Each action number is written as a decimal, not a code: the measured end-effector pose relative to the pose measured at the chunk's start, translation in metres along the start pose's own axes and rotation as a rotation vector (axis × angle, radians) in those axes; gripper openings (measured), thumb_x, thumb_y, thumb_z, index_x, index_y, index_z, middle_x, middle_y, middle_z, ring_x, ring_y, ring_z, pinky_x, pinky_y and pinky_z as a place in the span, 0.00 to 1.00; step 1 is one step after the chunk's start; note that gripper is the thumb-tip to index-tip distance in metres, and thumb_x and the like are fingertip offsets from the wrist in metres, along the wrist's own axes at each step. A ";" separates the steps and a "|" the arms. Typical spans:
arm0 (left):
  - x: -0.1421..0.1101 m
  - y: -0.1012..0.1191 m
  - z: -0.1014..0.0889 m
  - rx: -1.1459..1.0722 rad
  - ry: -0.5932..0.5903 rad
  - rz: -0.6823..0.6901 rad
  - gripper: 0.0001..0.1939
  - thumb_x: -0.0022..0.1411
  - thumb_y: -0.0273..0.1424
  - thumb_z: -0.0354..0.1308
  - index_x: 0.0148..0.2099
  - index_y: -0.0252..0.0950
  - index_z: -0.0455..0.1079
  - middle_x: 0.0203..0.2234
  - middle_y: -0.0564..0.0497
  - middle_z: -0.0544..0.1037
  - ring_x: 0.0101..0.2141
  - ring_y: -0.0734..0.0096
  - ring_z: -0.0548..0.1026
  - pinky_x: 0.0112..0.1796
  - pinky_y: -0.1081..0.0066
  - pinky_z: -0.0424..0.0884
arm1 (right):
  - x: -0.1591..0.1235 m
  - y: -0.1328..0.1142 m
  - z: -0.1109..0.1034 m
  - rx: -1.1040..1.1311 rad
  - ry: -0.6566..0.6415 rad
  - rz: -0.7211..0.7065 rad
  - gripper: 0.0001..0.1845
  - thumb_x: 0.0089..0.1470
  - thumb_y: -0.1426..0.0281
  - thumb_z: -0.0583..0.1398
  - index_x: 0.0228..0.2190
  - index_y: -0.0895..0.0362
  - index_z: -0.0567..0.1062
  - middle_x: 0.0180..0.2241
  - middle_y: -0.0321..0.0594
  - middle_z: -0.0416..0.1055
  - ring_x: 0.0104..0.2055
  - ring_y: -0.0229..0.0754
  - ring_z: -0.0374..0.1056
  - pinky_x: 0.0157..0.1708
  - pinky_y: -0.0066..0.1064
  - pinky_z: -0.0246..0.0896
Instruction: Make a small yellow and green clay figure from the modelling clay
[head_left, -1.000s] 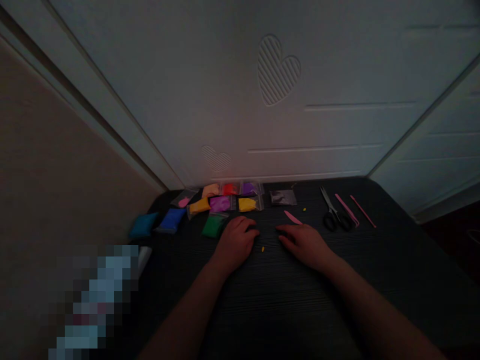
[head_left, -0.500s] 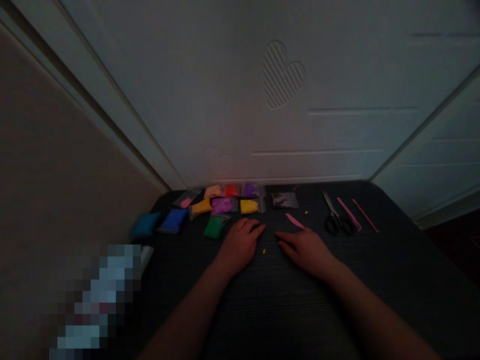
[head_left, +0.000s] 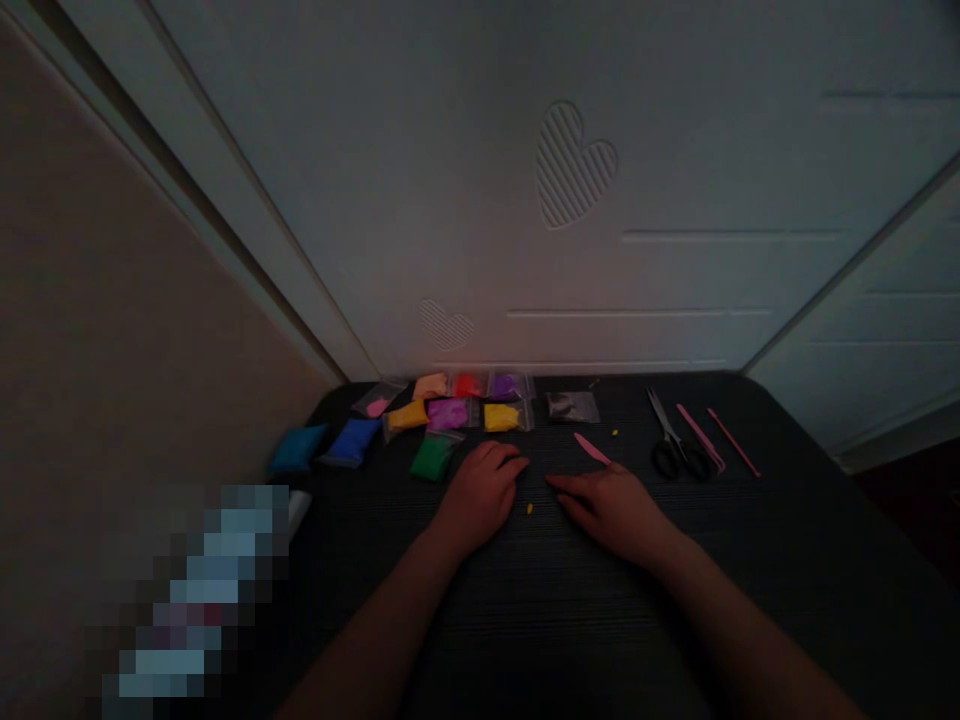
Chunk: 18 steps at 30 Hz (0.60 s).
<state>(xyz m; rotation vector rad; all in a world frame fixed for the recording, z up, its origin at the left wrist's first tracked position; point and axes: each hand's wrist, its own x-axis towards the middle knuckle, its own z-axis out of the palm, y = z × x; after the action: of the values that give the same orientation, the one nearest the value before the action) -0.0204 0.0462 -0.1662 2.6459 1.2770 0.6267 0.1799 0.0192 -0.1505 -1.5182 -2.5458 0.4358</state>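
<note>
My left hand [head_left: 481,495] rests palm down on the dark table, fingers loosely bent and apart, with nothing visible in it. Facing it across a small gap, my right hand [head_left: 611,508] lies with its index finger stretched out and the thumb apart, also holding nothing visible. A tiny yellow piece [head_left: 529,508] sits on the tabletop between the two hands. Just beyond my right hand is a pink modelling knife [head_left: 591,447], its near end hidden by the knuckles. A second yellow bit [head_left: 615,433] lies farther back.
Several bags of coloured clay stand behind my left hand, including green [head_left: 433,457], yellow [head_left: 502,416] and blue [head_left: 352,442] ones. To the right are black-handled scissors [head_left: 670,435] and two thin pink tools [head_left: 733,441]. A white panel [head_left: 675,180] borders the table's back edge.
The view has tilted slightly, so everything sits a little lower in the picture. Both hands stay in nearly the same place on the table, and the yellow piece remains between them.
</note>
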 end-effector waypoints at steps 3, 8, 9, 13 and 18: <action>0.000 0.001 -0.001 0.001 0.013 0.002 0.15 0.54 0.22 0.47 0.44 0.36 0.65 0.39 0.46 0.67 0.43 0.66 0.62 0.45 0.62 0.61 | 0.000 0.001 0.002 -0.026 0.013 0.024 0.20 0.53 0.64 0.46 0.48 0.49 0.62 0.39 0.38 0.71 0.39 0.40 0.66 0.43 0.35 0.51; 0.000 0.001 -0.002 -0.004 0.064 0.019 0.16 0.52 0.21 0.48 0.44 0.36 0.65 0.38 0.47 0.68 0.42 0.65 0.63 0.44 0.61 0.62 | 0.001 0.002 0.001 -0.037 0.002 0.042 0.20 0.53 0.63 0.46 0.48 0.50 0.61 0.39 0.39 0.71 0.39 0.40 0.66 0.43 0.35 0.51; 0.000 0.001 -0.002 -0.002 0.073 0.019 0.16 0.52 0.20 0.48 0.43 0.36 0.65 0.38 0.47 0.68 0.42 0.65 0.63 0.44 0.61 0.62 | 0.001 0.001 0.001 -0.030 0.000 0.031 0.20 0.53 0.63 0.46 0.48 0.49 0.61 0.39 0.38 0.70 0.40 0.40 0.66 0.44 0.35 0.50; 0.001 0.001 -0.002 0.003 0.102 0.006 0.12 0.52 0.20 0.48 0.39 0.35 0.65 0.37 0.48 0.68 0.41 0.67 0.63 0.44 0.62 0.62 | -0.001 0.001 -0.002 -0.008 0.002 0.005 0.19 0.53 0.63 0.47 0.47 0.47 0.62 0.40 0.36 0.70 0.41 0.39 0.65 0.45 0.35 0.49; 0.002 0.000 -0.003 0.015 0.093 -0.022 0.08 0.53 0.21 0.47 0.34 0.34 0.64 0.33 0.48 0.67 0.39 0.68 0.63 0.43 0.64 0.62 | 0.000 0.003 0.003 -0.025 0.031 0.038 0.20 0.53 0.62 0.46 0.48 0.50 0.61 0.40 0.39 0.70 0.40 0.41 0.65 0.45 0.36 0.49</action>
<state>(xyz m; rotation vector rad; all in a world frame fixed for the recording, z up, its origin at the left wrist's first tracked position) -0.0204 0.0471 -0.1631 2.6391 1.3380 0.7486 0.1813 0.0199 -0.1540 -1.5719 -2.5124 0.3831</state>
